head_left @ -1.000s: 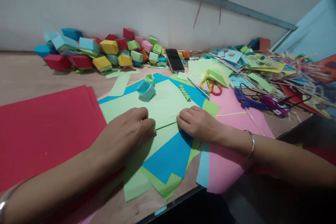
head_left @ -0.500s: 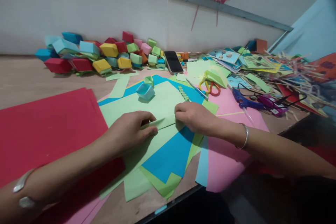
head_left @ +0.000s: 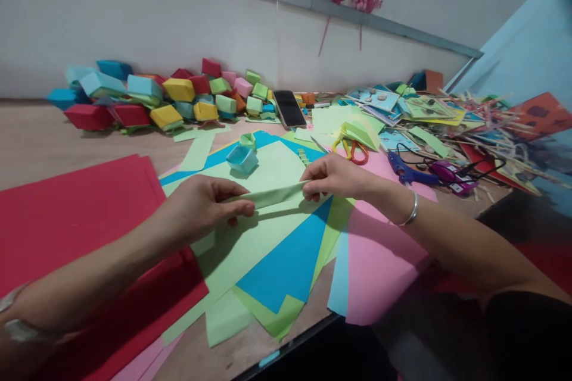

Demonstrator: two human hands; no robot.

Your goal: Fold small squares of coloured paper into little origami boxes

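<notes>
A narrow folded strip of light green paper (head_left: 277, 195) is stretched between my two hands, just above the stacked sheets. My left hand (head_left: 212, 205) pinches its left end, and my right hand (head_left: 329, 178) pinches its right end. Beneath the strip lie a large light green sheet (head_left: 232, 268) and a blue sheet (head_left: 286, 262). Beyond my hands stand a small light blue paper box (head_left: 242, 158) and a smaller green one (head_left: 248, 141). A zigzag green paper piece (head_left: 304, 156) lies near my right fingers.
Red sheets (head_left: 80, 214) lie at the left, pink paper (head_left: 379, 262) at the right. Colourful paper boxes (head_left: 179, 90) are piled along the wall beside a phone (head_left: 289, 109). Scissors (head_left: 358, 153), a blue glue gun (head_left: 409, 171) and cluttered cards and sticks (head_left: 447, 108) occupy the right side.
Both hands have lifted the green strip a little off the sheets, and more of it shows between them. The whole view has shifted slightly.
</notes>
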